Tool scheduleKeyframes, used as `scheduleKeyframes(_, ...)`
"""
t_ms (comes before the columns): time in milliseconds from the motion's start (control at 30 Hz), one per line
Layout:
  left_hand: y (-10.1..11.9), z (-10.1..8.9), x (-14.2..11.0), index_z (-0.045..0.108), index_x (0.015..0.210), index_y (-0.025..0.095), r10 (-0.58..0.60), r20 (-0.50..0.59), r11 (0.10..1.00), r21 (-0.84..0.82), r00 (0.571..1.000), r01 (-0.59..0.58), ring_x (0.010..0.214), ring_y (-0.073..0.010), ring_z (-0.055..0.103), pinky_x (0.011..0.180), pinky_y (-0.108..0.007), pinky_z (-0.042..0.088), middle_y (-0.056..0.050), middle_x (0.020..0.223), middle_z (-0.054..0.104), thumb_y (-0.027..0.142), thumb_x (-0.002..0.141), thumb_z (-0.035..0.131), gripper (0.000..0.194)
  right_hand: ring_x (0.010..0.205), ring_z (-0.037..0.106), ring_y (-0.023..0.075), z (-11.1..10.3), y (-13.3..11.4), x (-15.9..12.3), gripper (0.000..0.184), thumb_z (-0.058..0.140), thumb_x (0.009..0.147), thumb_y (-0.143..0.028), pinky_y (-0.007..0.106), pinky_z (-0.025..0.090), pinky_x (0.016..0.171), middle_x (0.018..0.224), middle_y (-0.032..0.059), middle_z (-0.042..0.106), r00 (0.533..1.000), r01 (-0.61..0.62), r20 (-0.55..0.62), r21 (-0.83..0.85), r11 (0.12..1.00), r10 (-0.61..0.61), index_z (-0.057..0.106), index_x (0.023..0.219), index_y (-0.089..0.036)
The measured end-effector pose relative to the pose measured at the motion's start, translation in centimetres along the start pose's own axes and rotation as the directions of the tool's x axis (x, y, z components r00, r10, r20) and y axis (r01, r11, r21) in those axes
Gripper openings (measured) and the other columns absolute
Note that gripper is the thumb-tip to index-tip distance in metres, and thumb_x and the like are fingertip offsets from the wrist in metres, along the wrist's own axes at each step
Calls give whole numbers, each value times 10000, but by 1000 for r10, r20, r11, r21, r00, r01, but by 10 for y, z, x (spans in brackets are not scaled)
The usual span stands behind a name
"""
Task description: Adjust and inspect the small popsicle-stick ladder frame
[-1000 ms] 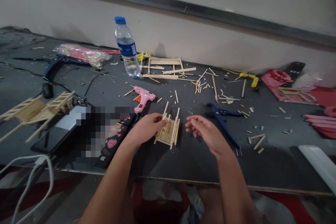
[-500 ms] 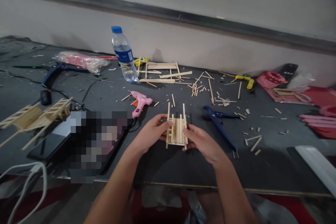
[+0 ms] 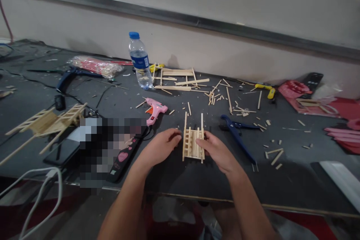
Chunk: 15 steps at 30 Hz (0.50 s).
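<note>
A small frame of thin wooden sticks [image 3: 192, 143] stands just above the dark table [image 3: 197, 180], near its front edge. My right hand [image 3: 218, 152] grips its right side with thumb and fingers. My left hand [image 3: 160, 146] sits just left of it, fingers curled, fingertips near the left upright but apart from it. A pink glue gun [image 3: 155, 108] lies behind my left hand. Blue-handled cutters [image 3: 237, 135] lie to the right of my right hand.
A water bottle [image 3: 140, 62] stands at the back beside a flat stick frame [image 3: 177, 78]. Loose stick offcuts [image 3: 242, 110] litter the middle and right. A larger stick model [image 3: 45, 123] lies at left, with a phone, cables and a red sheet [image 3: 306, 95] around.
The stick frame was lying on the table under my left hand. Both hands took it and stood it upright. My left hand has since come off its left side.
</note>
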<state>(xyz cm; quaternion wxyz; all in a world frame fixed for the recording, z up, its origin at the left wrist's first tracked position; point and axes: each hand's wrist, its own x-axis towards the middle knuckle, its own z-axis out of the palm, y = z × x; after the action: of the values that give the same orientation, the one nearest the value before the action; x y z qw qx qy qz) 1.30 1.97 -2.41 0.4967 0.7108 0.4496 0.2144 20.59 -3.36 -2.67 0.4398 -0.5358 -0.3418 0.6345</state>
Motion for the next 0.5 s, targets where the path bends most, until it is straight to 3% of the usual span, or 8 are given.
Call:
scheduleKeyframes(100, 2, 0, -4, 635, 975, 218, 36, 107, 990, 135, 994, -50, 879, -214, 597, 777, -309, 411, -51, 961, 671, 342, 845, 434, 269, 810, 655, 207, -3, 0, 4, 358, 642, 747, -330, 351, 509, 738, 962, 58, 681, 995, 40, -93, 33, 999, -36, 561, 1068, -192)
scheduleKeyframes(267, 3, 4, -9, 636, 975, 221, 23, 95, 987, 159, 995, -38, 856, -212, 597, 754, -301, 405, -43, 960, 673, 325, 844, 429, 266, 780, 656, 204, -10, -3, 6, 414, 668, 724, -352, 330, 507, 704, 903, 46, 686, 990, 7, -138, -4, 1000, -7, 558, 1088, -188)
scheduleKeyframes(400, 6, -4, -15, 647, 1011, 236, 39, 201, 999, -41, 979, -31, 861, -193, 597, 777, -295, 419, -28, 960, 673, 320, 837, 461, 268, 747, 661, 197, -11, -4, 4, 495, 681, 711, -354, 327, 499, 698, 868, 38, 696, 994, -65, -94, -42, 997, 60, 527, 1156, -201)
scheduleKeyframes(500, 20, -13, -31, 640, 1076, 246, 44, 303, 968, -248, 952, 34, 870, -197, 595, 789, -317, 441, -35, 943, 672, 358, 815, 518, 308, 752, 660, 201, -10, -2, 5, 501, 673, 721, -373, 327, 495, 692, 870, 38, 697, 997, -63, -57, -61, 996, 60, 520, 1173, -218)
